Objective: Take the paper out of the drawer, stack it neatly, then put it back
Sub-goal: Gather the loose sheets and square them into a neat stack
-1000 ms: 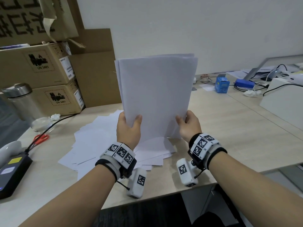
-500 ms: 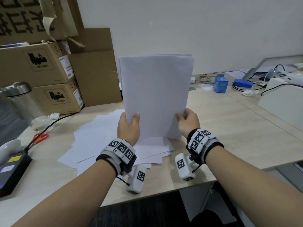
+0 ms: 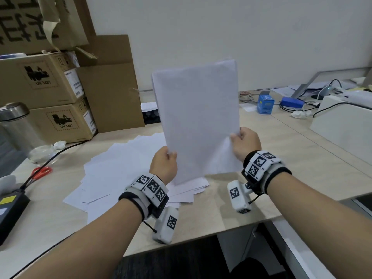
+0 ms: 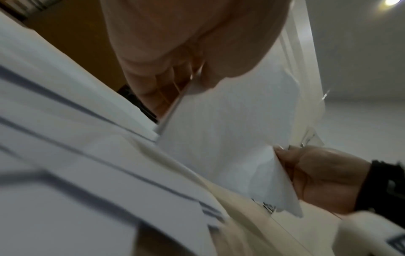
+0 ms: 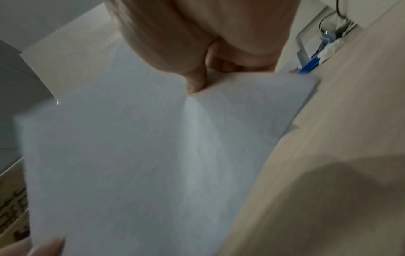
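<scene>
A stack of white paper point(image 3: 198, 117) stands upright over the desk, tilted a little to the left. My left hand point(image 3: 164, 165) pinches its lower left edge, thumb in front. At the lower right edge my right hand point(image 3: 244, 144) pinches the same stack. The wrist views show the stack point(image 4: 232, 124) point(image 5: 140, 155) close up, with a thumb pressed on the front sheet. Underneath, more loose white sheets point(image 3: 120, 170) lie scattered flat on the desk point(image 3: 302, 168). No drawer is in view.
Cardboard boxes point(image 3: 50, 97) are piled at the back left beside a steel canister point(image 3: 16, 125). Red-handled scissors point(image 3: 41, 172), a black cable and a black device point(image 3: 10, 210) lie at the left. A blue box point(image 3: 265, 103), cables and a white machine point(image 3: 342, 121) occupy the right.
The stack has moved right and tilted left. My right hand has risen higher than the left, and both hands have shifted right with the paper.
</scene>
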